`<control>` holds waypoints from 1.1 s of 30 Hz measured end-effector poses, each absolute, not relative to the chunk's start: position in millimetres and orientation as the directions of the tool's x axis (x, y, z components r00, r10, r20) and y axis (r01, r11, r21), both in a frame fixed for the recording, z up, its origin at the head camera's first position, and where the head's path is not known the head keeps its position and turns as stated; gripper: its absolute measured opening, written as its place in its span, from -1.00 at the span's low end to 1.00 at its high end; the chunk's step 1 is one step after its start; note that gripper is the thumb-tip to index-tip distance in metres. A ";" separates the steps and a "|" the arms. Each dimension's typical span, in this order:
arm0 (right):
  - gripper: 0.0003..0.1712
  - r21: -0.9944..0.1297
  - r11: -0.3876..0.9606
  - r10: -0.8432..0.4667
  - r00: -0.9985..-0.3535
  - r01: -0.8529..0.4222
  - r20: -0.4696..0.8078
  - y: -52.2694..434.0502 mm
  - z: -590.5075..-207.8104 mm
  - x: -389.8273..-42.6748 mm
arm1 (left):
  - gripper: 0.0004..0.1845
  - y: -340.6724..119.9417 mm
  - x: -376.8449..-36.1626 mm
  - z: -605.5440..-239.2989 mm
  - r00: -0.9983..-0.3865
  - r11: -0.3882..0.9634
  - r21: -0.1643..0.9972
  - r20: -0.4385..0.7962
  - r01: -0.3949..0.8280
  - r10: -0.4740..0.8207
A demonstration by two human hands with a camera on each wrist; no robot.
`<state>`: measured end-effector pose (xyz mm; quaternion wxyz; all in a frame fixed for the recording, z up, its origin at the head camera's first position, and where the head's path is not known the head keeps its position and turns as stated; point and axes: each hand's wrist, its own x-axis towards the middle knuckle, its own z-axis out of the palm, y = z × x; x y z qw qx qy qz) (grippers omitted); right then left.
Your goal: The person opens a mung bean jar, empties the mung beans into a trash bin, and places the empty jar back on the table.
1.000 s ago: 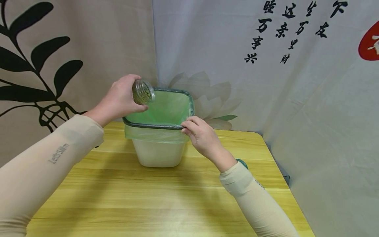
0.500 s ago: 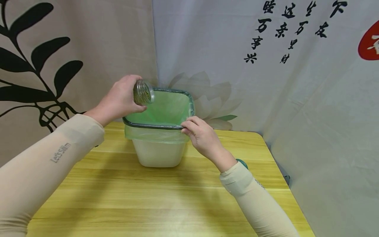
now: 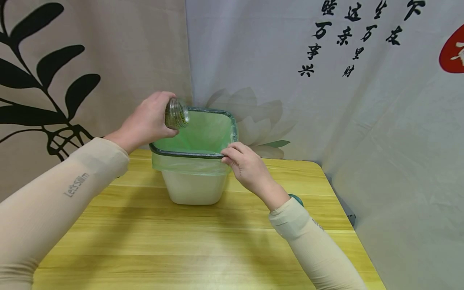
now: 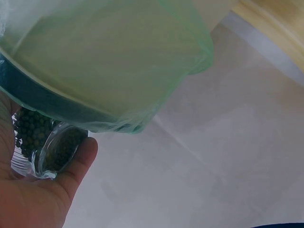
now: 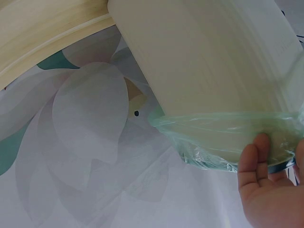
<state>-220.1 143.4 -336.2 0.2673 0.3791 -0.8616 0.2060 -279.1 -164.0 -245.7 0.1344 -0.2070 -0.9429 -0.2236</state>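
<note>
Head view | left hand [image 3: 146,121] grips jar [image 3: 176,114] | right hand [image 3: 243,166] pinches bin rim [image 3: 188,153] | sleeve [image 3: 76,185] reads "Let'sSlim"

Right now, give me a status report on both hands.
Left hand grips jar, tipped over bin. Right hand holds bin rim. Nothing blocking.

white bin [image 3: 193,189] with green liner [image 3: 203,131], dark green rim [image 3: 185,153], on yellow wood-grain table [image 3: 181,241].
</note>
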 end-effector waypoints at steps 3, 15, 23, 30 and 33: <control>-0.78 -0.152 0.625 -0.543 -0.567 -0.765 0.619 143.3 -336.0 -220.3 | 0.01 -163.2 -279.1 -245.1 -0.877 0.820 0.352 0.343 0.451 0.335; -0.78 -0.159 0.626 -0.544 -0.574 -0.764 0.612 143.9 -335.8 -219.7 | -0.05 -161.9 -278.6 -244.9 -0.855 0.827 0.292 0.365 0.480 0.368; -0.78 -0.151 0.626 -0.542 -0.566 -0.765 0.621 144.0 -337.4 -220.3 | -0.06 -161.0 -280.2 -247.6 -0.846 0.831 0.256 0.362 0.493 0.391; -0.77 -0.146 0.624 -0.543 -0.560 -0.768 0.625 144.1 -337.8 -220.7 | -0.04 -158.1 -280.9 -247.0 -0.848 0.838 0.234 0.346 0.492 0.401; -0.77 -0.145 0.622 -0.543 -0.557 -0.770 0.629 144.4 -338.0 -221.3 | -0.04 -157.4 -280.7 -247.0 -0.846 0.838 0.226 0.344 0.496 0.408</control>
